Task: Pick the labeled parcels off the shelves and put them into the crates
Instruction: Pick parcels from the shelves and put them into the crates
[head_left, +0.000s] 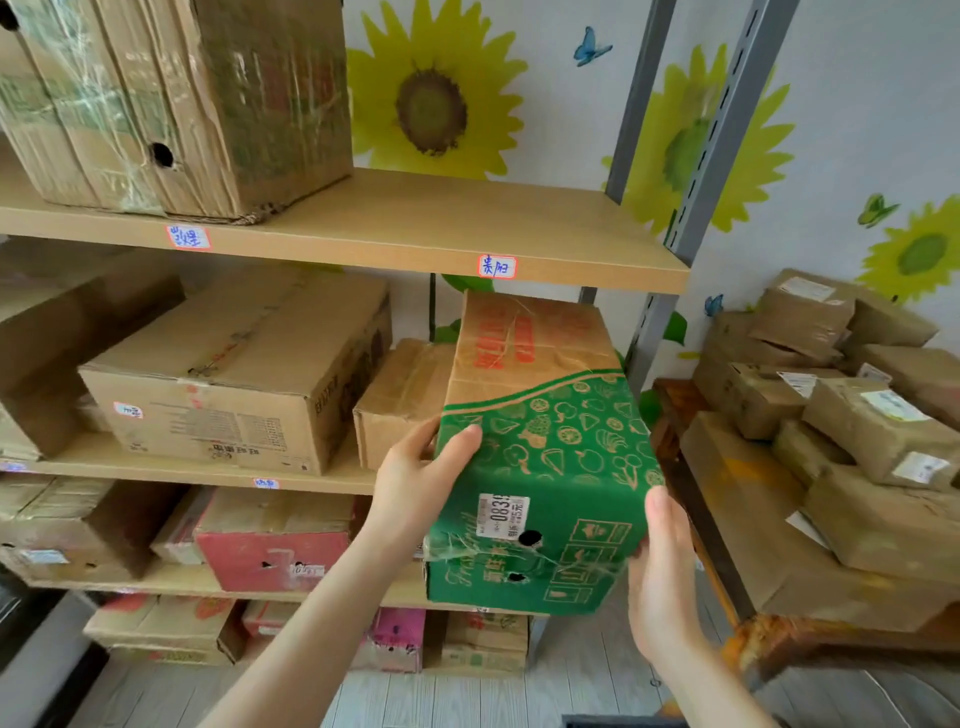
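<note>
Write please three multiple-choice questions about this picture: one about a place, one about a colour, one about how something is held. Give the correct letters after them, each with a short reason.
1. Where does the pile of small brown parcels lie?
A. On the top board
B. On the table to the right of the shelves
C. On the floor

2. What colour is the part of the carton that bears the white label?
A. Red
B. Blue
C. Green

3. How is this carton held?
A. Between the left hand and the right hand
B. By one hand alone
C. By no hand

Answers:
1 B: the parcels are stacked on the wooden table beside the rack.
2 C: green print with fruit drawings surrounds the label.
3 A: one hand grips each side of it.
</note>
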